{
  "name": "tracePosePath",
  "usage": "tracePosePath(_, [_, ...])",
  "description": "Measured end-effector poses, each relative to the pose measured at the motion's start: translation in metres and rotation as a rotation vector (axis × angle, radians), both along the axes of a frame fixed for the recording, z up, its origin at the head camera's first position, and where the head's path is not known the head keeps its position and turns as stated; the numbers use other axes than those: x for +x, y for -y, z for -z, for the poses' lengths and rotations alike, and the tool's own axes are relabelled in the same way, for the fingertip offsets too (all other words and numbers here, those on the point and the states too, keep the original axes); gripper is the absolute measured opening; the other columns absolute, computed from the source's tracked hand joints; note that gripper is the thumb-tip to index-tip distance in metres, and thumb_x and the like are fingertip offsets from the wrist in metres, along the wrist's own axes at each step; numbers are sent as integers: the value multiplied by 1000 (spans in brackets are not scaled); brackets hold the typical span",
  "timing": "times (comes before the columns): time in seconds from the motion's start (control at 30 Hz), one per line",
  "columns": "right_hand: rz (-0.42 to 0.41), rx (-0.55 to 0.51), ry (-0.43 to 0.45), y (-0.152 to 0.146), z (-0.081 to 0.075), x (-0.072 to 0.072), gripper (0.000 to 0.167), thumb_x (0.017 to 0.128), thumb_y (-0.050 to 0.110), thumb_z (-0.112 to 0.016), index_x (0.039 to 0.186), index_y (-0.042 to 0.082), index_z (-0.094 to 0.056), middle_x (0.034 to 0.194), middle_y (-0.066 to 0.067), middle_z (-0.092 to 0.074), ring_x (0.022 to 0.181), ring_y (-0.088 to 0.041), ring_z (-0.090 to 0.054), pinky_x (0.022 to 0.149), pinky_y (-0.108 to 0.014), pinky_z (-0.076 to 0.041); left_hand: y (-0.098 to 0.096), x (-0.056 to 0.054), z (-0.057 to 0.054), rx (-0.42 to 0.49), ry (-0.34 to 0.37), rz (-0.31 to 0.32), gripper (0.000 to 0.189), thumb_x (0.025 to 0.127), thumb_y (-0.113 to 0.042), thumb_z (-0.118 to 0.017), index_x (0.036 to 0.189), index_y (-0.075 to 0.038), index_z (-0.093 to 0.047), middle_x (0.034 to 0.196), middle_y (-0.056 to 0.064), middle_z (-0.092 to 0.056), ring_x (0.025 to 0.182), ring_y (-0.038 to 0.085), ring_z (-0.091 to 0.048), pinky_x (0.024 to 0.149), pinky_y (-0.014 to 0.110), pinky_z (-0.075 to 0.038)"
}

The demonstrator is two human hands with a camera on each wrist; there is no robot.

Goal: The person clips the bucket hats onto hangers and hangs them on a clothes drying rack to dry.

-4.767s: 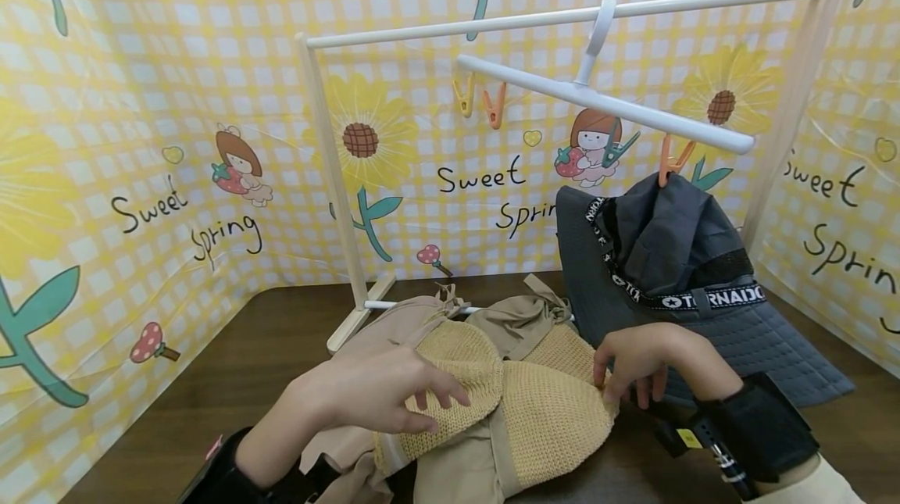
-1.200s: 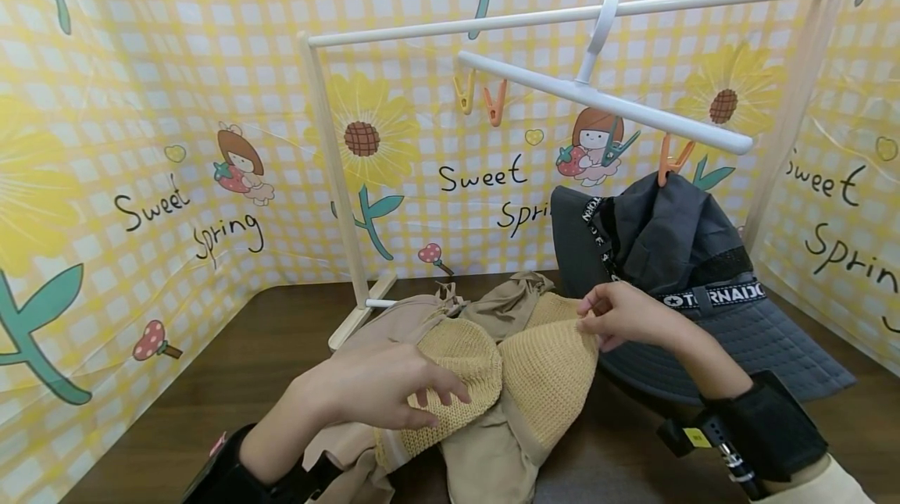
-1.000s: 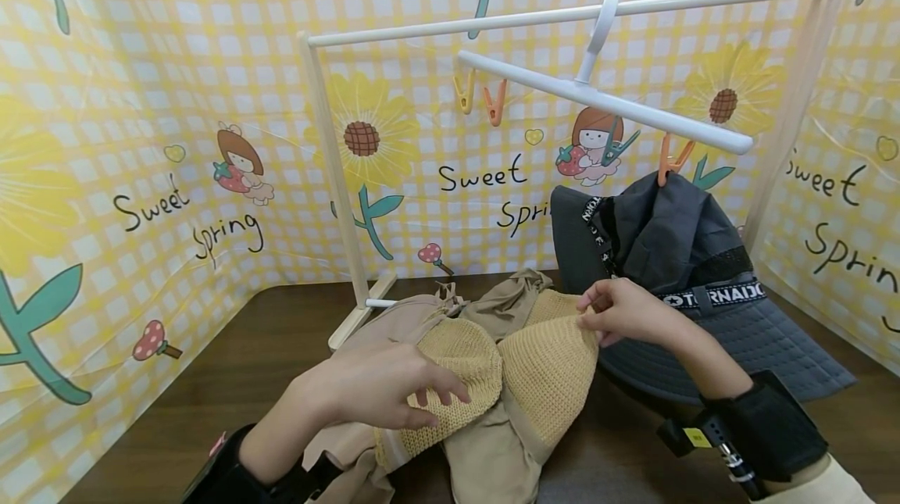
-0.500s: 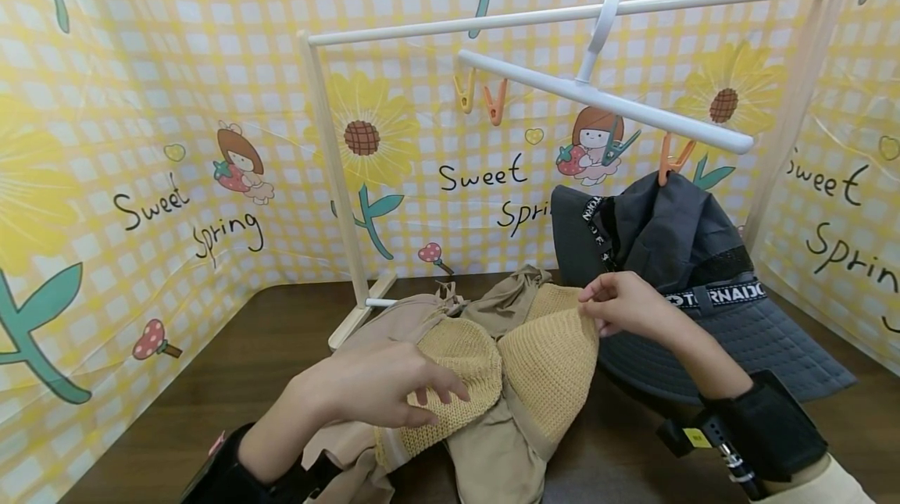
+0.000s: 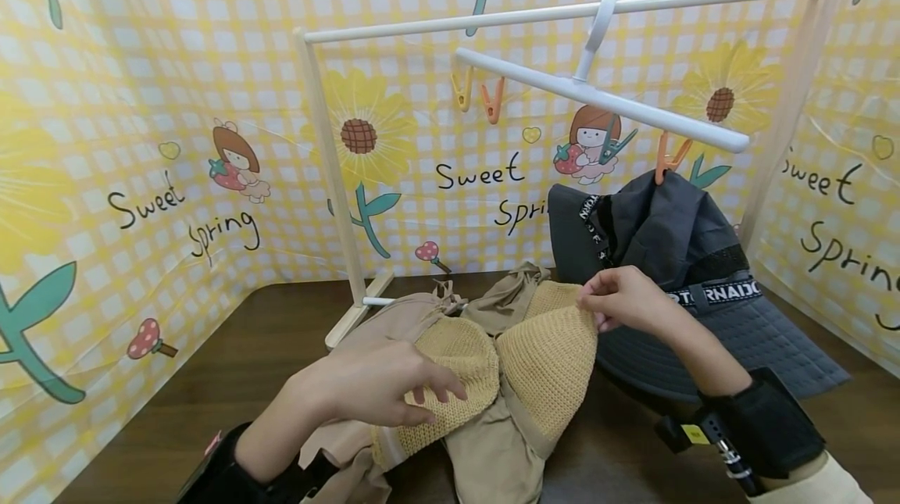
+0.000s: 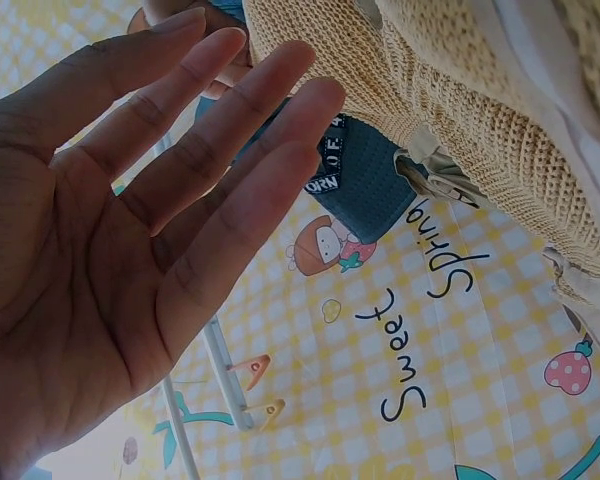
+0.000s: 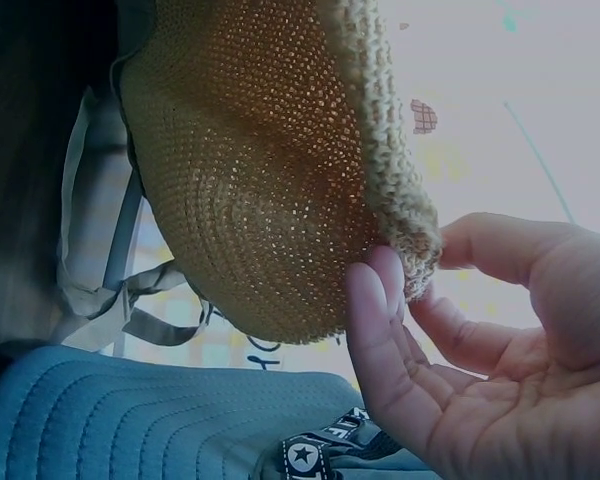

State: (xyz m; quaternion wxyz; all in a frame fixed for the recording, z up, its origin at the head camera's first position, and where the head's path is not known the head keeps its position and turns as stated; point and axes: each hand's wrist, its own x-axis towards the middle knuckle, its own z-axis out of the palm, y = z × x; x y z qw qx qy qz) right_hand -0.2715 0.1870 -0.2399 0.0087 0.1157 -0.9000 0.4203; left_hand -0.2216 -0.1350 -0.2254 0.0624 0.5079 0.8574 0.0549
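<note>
Two sun hats of straw-yellow weave and beige cloth lie side by side at the table's front. My right hand (image 5: 626,299) pinches the woven edge of the khaki-sided sun hat (image 5: 550,359), lifting that edge; in the right wrist view, thumb and fingertips close on its rim (image 7: 405,220). My left hand (image 5: 369,383) is spread over the pinkish-beige sun hat (image 5: 467,363) with fingers loosely extended. The left wrist view shows its palm bare. A dark grey bucket hat (image 5: 678,230) stands behind my right hand, its crown held by an orange clip (image 5: 669,154).
A rack with a white top bar (image 5: 450,29) stands at the back, its wooden foot (image 5: 344,324) on the left. From it hangs a tilted white hanger (image 5: 534,80) with a yellow clip (image 5: 462,90), another orange clip (image 5: 493,101) and a green clip (image 5: 615,144). Patterned cloth surrounds the brown table.
Since the earliest frame my right hand has moved up and away with the khaki sun hat's edge, raising and tilting it. Lately the edge rises slightly more. My left hand stays put.
</note>
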Motion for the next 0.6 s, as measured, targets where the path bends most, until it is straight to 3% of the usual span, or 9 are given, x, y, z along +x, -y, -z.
tracePosePath(0.6, [-59, 104, 43, -12, -4, 1, 22, 88, 13, -59, 96, -6, -63, 66, 1, -57, 62, -7, -55, 61, -27, -54, 0, -1, 0, -7, 48, -11, 30, 88, -14, -64, 118, -19, -64, 106, -6, -69, 87, 2, -65, 74, 15, -50])
